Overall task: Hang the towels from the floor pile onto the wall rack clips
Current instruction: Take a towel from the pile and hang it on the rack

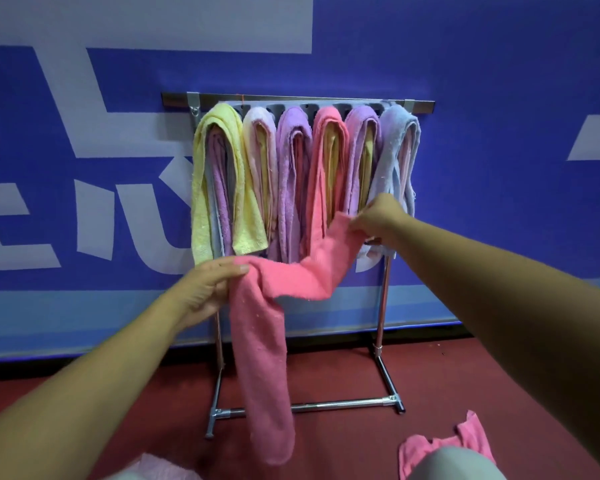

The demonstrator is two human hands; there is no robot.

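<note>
The pink towel is nubby, matt terry cloth; the rack is shiny chromed metal; the floor looks matt red.

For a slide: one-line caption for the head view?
A person's left hand and right hand hold a pink towel before the rack of hung pastel towels; a second pink towel lies on the floor.

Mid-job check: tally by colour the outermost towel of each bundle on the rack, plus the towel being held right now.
yellow towel: 1
pale pink towel: 1
purple towels: 2
coral pink towel: 1
light blue towel: 1
held pink towel: 1
Total: 7
Inner layers are partly hidden and not counted.
</note>
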